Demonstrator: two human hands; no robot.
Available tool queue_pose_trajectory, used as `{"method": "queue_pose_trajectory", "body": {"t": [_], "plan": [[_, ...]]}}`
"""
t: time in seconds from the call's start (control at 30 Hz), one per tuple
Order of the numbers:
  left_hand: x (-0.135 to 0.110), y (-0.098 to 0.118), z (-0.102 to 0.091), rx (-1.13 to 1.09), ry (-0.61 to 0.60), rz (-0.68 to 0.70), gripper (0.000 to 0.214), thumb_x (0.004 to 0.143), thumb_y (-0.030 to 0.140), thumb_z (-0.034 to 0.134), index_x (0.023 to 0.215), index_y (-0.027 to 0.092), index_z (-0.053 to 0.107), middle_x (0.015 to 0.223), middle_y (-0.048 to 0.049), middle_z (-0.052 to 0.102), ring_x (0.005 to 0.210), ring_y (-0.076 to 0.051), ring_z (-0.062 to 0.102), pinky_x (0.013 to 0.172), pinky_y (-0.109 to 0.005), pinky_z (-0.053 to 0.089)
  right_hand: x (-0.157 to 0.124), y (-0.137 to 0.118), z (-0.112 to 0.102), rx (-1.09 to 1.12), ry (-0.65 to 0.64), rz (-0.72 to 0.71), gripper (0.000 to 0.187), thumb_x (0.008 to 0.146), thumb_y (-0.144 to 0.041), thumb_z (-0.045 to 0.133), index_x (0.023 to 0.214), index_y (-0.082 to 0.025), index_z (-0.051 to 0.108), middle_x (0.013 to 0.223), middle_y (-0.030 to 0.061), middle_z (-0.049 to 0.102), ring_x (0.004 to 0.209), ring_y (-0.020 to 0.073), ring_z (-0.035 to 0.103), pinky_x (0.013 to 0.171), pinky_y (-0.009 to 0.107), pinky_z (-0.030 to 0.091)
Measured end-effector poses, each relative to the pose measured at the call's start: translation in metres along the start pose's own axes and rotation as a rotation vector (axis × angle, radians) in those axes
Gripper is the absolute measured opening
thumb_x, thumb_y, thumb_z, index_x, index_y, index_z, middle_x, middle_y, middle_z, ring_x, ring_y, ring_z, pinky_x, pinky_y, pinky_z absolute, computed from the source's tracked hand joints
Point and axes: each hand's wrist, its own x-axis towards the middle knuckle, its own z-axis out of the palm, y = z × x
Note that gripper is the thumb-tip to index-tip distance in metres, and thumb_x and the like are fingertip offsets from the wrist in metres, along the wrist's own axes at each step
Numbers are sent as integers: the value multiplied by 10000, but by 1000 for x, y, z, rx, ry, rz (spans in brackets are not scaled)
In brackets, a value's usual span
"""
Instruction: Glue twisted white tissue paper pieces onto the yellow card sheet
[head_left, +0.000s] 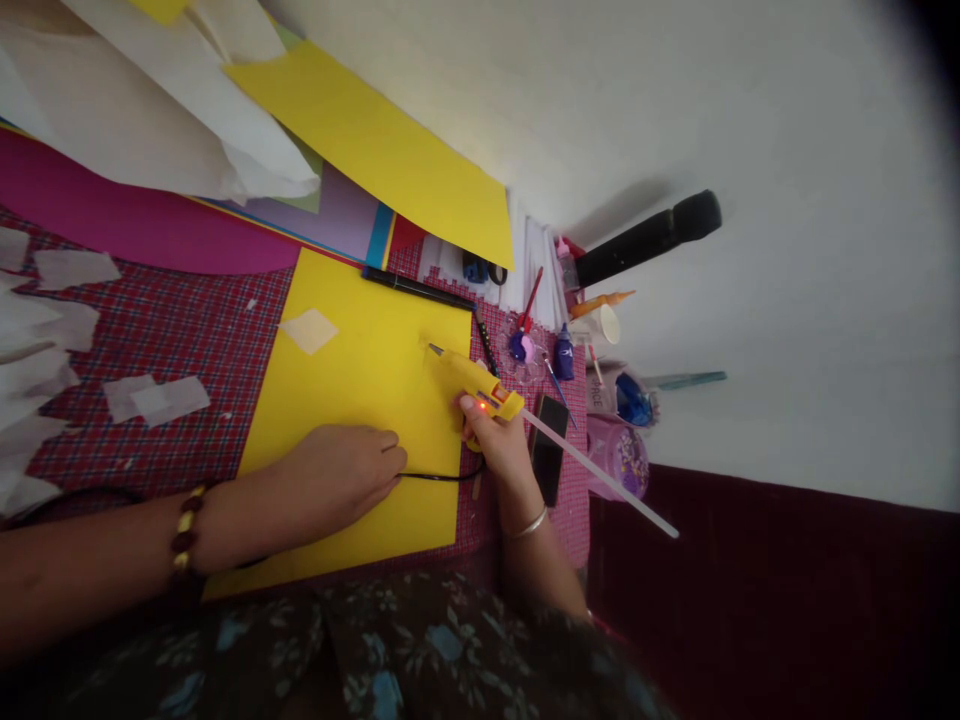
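Observation:
My right hand (499,440) grips a yellow hot glue gun (480,385) with a lit red light. Its metal nozzle points at a small mark on the yellow sheet of paper (375,390), and a long glue stick (600,475) juts from its back. My left hand (337,475) lies on the sheet with its fingers curled. The gun's black cord (439,477) runs into those fingers; their inner side is hidden. A small pale diamond-shaped paper piece (310,330) rests near the sheet's left edge.
A black marker (420,288) lies along the sheet's far edge. Pale paper pieces (157,398) are scattered at left on the checked cloth (180,330). Coloured sheets (390,150) are stacked behind. To the right are a phone (550,450), paint bottle (564,355), brushes and a pink cup (615,455).

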Motion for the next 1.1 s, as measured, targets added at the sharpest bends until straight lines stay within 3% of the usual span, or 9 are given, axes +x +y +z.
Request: {"method": "queue_pose_trajectory", "body": {"t": [0.27, 0.47, 0.63, 0.8, 1.1], "plan": [[-1, 0, 0, -31, -6, -6, 193, 963, 112, 554, 805, 174, 645, 745, -49, 636, 643, -192, 564, 567, -319, 340, 3, 7, 1, -11, 35, 16, 412, 711, -598, 764, 688, -247, 549, 568, -37, 558, 452, 103, 468, 430, 253, 469], [-1, -1, 2, -52, 1, -13, 192, 974, 137, 551, 810, 176, 642, 756, -48, 641, 642, -188, 559, 572, -323, 343, 4, 8, 1, -38, 38, -18, 403, 727, -575, 775, 666, -259, 531, 559, -22, 560, 531, 142, 564, 460, 253, 495], [0, 0, 0, -23, -26, -11, 199, 972, 129, 551, 810, 171, 658, 755, -54, 653, 652, -194, 569, 569, -328, 336, 5, 11, 1, -28, 43, -31, 333, 748, -524, 774, 737, -239, 602, 682, 7, 660, 563, 145, 596, 479, 261, 517], [2, 3, -6, 30, -72, -19, 198, 968, 128, 553, 824, 169, 683, 763, -57, 669, 651, -202, 584, 559, -336, 331, 5, 20, 0, -58, -27, -89, 318, 780, -470, 782, 965, -225, 698, 810, 4, 702, 623, 140, 602, 548, 254, 527], [2, 5, -7, 49, -60, -29, 150, 989, 181, 578, 871, 171, 670, 794, -59, 686, 672, -218, 633, 568, -327, 394, 8, 20, 3, -15, 45, -97, 341, 780, -468, 765, 987, -214, 671, 910, 37, 743, 730, 167, 668, 652, 281, 589]]}}
